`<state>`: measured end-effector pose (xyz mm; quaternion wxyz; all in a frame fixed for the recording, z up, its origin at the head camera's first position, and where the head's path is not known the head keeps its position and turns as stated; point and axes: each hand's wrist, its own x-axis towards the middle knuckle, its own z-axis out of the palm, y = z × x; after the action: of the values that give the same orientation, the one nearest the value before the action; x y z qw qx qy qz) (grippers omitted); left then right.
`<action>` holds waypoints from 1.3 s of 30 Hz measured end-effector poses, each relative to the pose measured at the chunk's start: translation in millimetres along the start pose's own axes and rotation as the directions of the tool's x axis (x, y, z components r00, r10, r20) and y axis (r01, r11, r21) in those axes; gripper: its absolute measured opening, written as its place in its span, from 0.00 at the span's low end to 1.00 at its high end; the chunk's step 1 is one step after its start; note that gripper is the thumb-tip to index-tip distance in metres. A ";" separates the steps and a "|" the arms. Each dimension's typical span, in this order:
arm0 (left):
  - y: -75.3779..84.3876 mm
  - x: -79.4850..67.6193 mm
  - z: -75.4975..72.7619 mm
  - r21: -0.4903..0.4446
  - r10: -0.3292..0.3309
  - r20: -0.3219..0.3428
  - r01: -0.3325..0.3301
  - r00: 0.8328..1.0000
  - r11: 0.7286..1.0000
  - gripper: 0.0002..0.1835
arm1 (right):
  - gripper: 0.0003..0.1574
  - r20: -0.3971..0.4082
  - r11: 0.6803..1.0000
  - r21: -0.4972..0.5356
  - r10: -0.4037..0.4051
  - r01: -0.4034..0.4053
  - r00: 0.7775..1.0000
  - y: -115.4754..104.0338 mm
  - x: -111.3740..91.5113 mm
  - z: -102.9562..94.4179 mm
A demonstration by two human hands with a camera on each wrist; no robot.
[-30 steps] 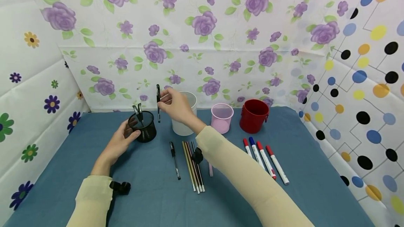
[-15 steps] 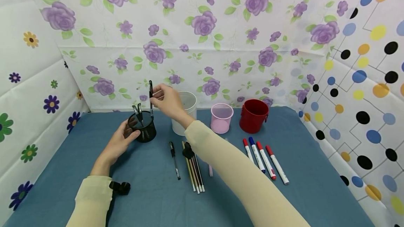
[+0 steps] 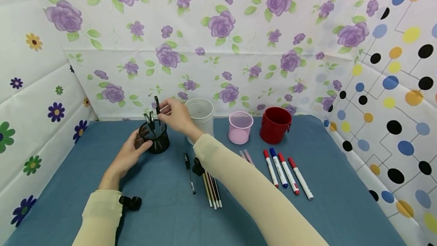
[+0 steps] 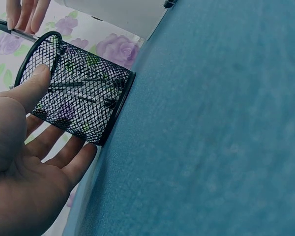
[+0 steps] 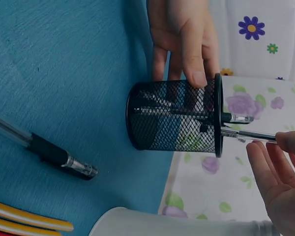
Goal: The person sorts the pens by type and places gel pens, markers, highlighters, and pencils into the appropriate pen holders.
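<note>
A black mesh pen holder (image 3: pixel 159 145) stands at the left of the cloth. My left hand (image 3: pixel 126 158) grips its side; in the left wrist view the thumb presses the mesh wall and the fingers curve around the far side. Above the rim my right hand (image 3: pixel 177 116) pinches a black gel pen (image 3: pixel 157 104). The right wrist view shows that pen's clear lower part (image 5: pixel 255 135) going in at the holder's mouth. Other pens (image 3: pixel 147 118) lean inside the holder. One more black pen (image 3: pixel 189 172) lies on the cloth to the right of it.
A white cup (image 3: pixel 200 115) stands behind my right wrist, then a pink cup (image 3: pixel 239 129) and a red bucket (image 3: pixel 274 126). Pencils (image 3: pixel 212 191) lie partly under the right forearm. Pink pens (image 3: pixel 248 156) and several markers (image 3: pixel 300 178) lie to the right.
My right hand has carried the black gel pen left, then lowered its lower end into the mesh pen holder. The left hand stays on the holder.
</note>
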<state>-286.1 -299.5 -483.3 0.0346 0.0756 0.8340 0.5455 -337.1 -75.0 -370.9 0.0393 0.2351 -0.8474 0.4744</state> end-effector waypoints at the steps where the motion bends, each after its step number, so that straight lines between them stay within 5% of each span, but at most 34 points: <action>1: -0.1 0.1 0.1 -0.002 -0.003 0.000 0.003 1.000 1.000 0.49 | 0.15 0.005 1.000 0.004 0.003 -0.003 1.000 -0.1 -0.5 1.3; 16: -1.7 0.2 -0.6 0.007 0.000 -0.010 0.000 1.000 1.000 0.48 | 0.13 0.034 0.996 -0.032 0.085 -0.084 0.996 4.9 -5.7 12.7; 27: 0.7 -0.1 0.3 0.008 -0.015 -0.009 0.015 1.000 1.000 0.49 | 0.16 0.058 0.995 -0.072 0.068 -0.064 0.996 5.5 -9.7 6.7; 39: 3.3 -1.8 0.1 0.002 -0.037 -0.006 0.037 0.999 0.999 0.51 | 0.20 0.244 0.973 -0.226 0.008 0.049 0.970 -7.4 -32.8 -24.1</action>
<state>-284.0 -298.5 -480.4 0.0423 0.0584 0.8358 0.5443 -308.5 -46.7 -361.4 -0.0328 0.2943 -0.8926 0.3400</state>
